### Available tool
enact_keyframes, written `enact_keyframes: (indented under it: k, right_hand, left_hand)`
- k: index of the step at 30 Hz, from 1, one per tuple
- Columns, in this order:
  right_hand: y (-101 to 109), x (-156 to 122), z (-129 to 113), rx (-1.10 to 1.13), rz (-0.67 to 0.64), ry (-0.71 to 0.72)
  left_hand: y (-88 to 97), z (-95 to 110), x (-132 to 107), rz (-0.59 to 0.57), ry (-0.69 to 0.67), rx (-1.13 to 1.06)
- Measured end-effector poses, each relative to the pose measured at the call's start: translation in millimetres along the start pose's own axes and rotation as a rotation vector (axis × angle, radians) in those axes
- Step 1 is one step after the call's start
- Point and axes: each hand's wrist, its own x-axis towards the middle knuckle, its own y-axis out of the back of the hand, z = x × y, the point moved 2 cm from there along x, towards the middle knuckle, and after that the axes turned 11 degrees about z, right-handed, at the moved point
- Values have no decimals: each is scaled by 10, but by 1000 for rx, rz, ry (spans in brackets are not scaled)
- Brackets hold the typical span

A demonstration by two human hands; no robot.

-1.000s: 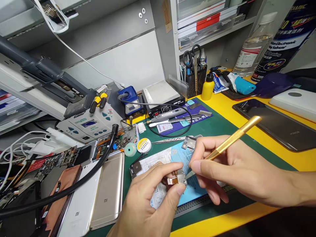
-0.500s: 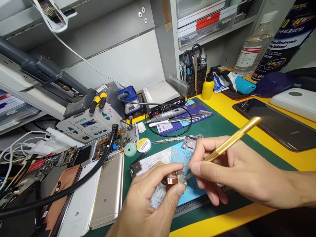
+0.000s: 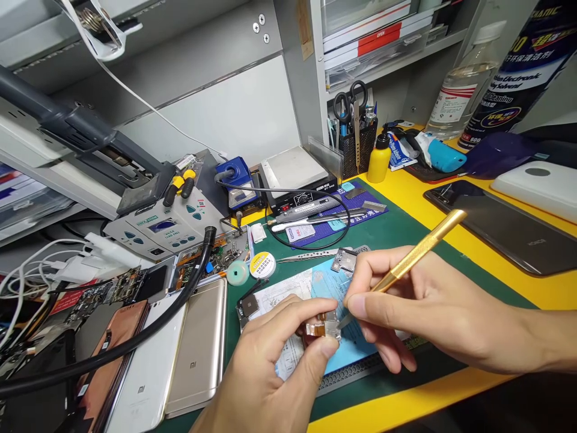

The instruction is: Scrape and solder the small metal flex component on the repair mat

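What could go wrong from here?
The gold-handled tool has its tip beside the small metal part, near the left thumb: a slip might cut skin. Only fingertips of the left hand hold the part, so it could twist. The copper-coloured strip on it might get nicked.

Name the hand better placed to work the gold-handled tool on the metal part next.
Probably the right hand: it holds the gold-handled tool like a pen, its tip beside the metal part. The left hand is occupied, pinching that part.
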Motion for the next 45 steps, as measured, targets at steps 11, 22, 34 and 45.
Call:
enact_keyframes:
  k: [11,22,34,45]
  right_hand:
    - [-7,-17,1,-36,-10,4]
    - [-8,-22,3,-24,-3,0]
    - [-3,-13,14,-34,-12,2]
    - [-2,-18,25,-13,-11,15]
  left_hand:
    - [-12,46,47,-113,58,-74]
    - [10,47,56,-113,67,-44]
    - [15,74,66,-88,25,-39]
    - [-1,47,55,-123,67,-68]
